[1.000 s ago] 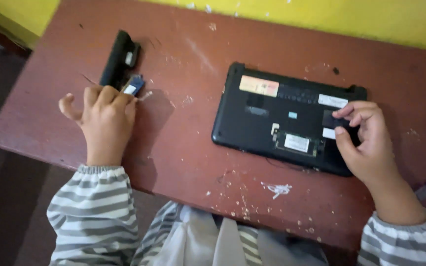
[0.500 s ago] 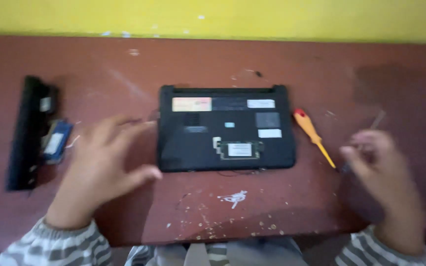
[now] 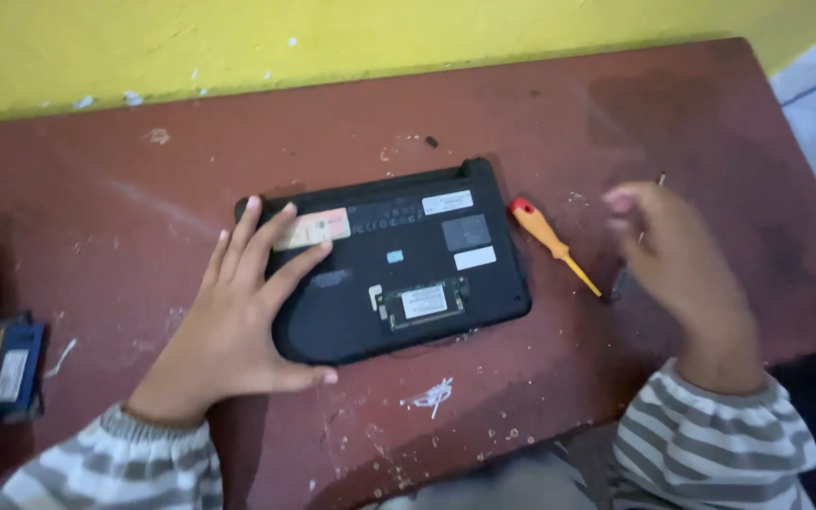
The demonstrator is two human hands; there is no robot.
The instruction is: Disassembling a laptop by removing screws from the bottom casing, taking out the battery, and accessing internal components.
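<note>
Item: black laptop (image 3: 399,274), underside up, centre frame on the red-brown table (image 3: 144,189). My left hand (image 3: 238,326) lay spread flat on its left end. My right hand (image 3: 677,255), blurred, hovered empty right of the orange screwdriver (image 3: 550,241). Blue part (image 3: 13,364) at left edge.

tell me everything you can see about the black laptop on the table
The laptop lies closed and upside down on the worn reddish-brown table, slightly skewed. Its underside looks like matte black plastic with several pale stickers. A small open bay near the front edge shows a labelled module. The left hand rests spread on its left end. An orange-handled screwdriver lies just right of it, apparently not touching.
</note>
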